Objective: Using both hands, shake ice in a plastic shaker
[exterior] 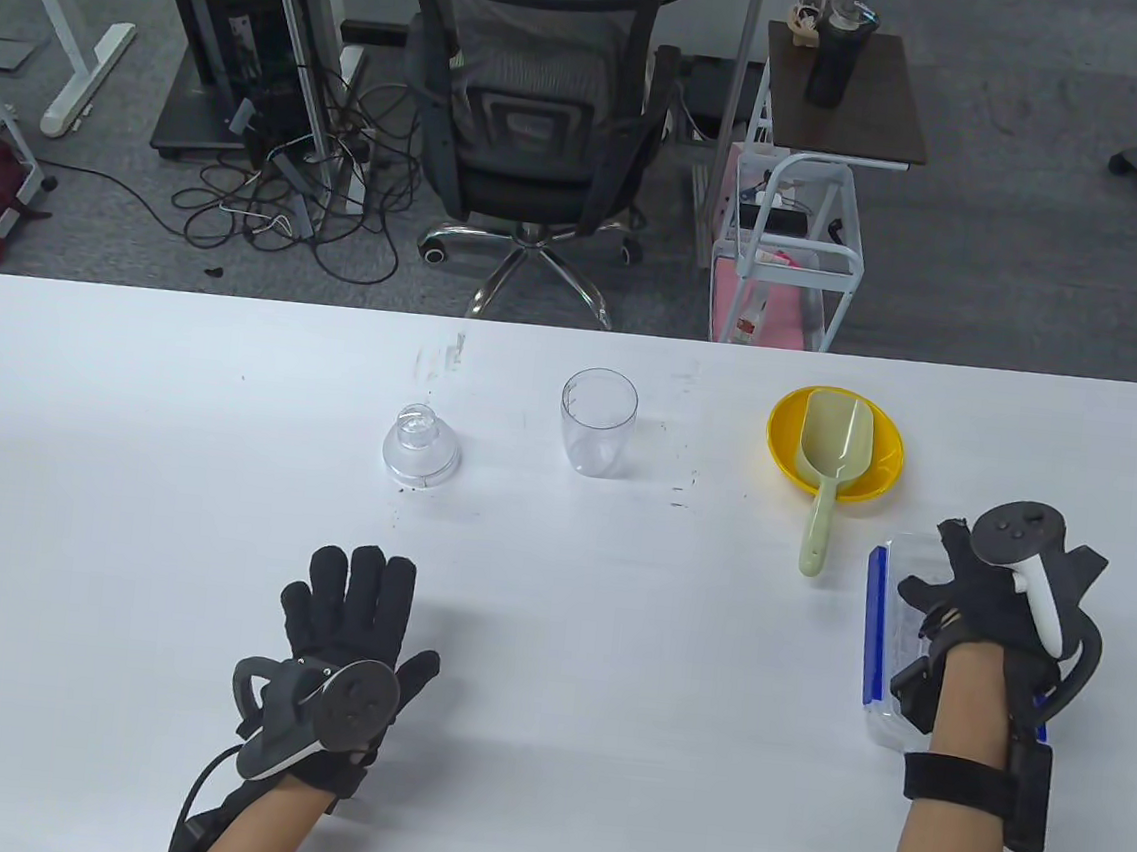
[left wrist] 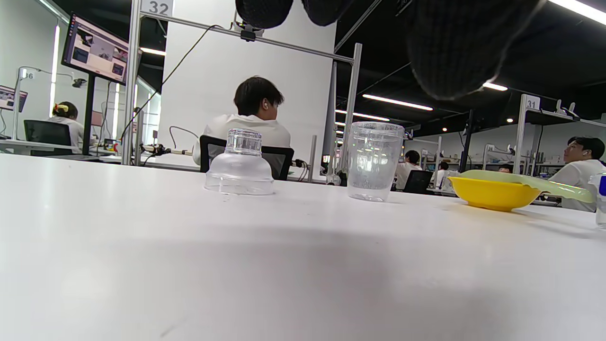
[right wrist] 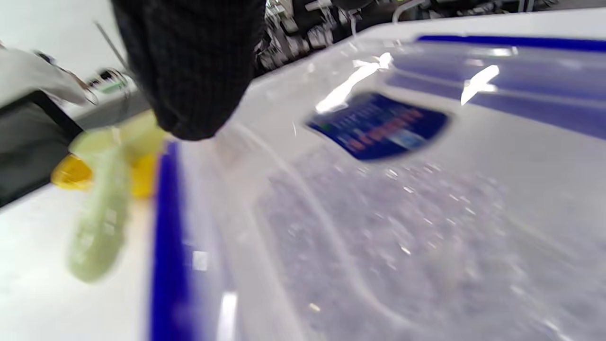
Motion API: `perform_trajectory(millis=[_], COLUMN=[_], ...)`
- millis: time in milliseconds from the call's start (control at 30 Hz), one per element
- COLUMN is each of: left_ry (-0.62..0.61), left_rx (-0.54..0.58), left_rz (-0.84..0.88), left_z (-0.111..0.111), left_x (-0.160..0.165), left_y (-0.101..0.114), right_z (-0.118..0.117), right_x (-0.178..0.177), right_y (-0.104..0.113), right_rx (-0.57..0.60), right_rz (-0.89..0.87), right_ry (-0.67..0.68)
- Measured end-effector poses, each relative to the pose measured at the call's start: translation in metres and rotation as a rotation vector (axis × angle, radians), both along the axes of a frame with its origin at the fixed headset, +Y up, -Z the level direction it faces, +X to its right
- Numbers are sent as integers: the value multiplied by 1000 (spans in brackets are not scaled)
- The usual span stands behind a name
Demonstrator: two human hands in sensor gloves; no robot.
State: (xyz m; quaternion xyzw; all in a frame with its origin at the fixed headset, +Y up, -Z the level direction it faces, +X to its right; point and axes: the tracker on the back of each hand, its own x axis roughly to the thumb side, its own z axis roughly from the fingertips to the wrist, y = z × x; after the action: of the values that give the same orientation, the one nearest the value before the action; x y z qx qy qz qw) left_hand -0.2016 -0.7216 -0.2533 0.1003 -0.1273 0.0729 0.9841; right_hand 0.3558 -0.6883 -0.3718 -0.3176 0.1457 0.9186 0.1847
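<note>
The clear plastic shaker cup [exterior: 597,421] [left wrist: 374,161] stands upright and empty at the table's middle back. Its clear domed lid [exterior: 421,445] [left wrist: 240,163] sits apart to the left. My left hand [exterior: 356,596] lies flat on the table in front of the lid, fingers [left wrist: 450,47] straight, holding nothing. My right hand [exterior: 974,596] lies over the lid of a clear ice box [exterior: 877,667] [right wrist: 378,213] with blue clips, thumb spread to the left. In the blurred right wrist view one finger [right wrist: 189,71] hangs just above that lid. Grainy ice shows through it.
A yellow bowl [exterior: 787,447] [left wrist: 492,192] stands at the back right with a pale green scoop [exterior: 833,441] [left wrist: 544,184] [right wrist: 99,222] lying in it, handle pointing towards me. An office chair [exterior: 528,111] and a small trolley [exterior: 791,257] stand beyond the table's far edge.
</note>
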Motion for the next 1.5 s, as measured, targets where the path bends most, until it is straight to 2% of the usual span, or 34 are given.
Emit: perform_trajectory(millis=[33, 100, 167, 400, 800, 1000, 1167, 1500], left_ry=[1, 3, 3, 5, 13, -2, -13, -4], left_rx=[0, -3, -8, -1, -25, -25, -29, -24], left_rz=[1, 5, 8, 17, 20, 26, 26, 33], left_z=[0, 0, -1, 1, -4, -4, -3, -2], left_x=[0, -1, -1, -5, -10, -9, -6, -9], left_y=[0, 0, -1, 2, -4, -5, -6, -6], right_z=[0, 0, -3, 0, 46, 70, 79, 64], right_x=[5, 9, 9, 6, -19, -61, -103, -203], right_y=[-5, -3, -2, -2, -1, 0, 2, 4], right_rx=[-42, 100, -6, 11, -31, -41, -64, -75], right_rz=[-6, -118, -103, -61, -12, 22, 77, 180], right_ry=[-14, -27, -34, -21, 57, 147, 246, 467])
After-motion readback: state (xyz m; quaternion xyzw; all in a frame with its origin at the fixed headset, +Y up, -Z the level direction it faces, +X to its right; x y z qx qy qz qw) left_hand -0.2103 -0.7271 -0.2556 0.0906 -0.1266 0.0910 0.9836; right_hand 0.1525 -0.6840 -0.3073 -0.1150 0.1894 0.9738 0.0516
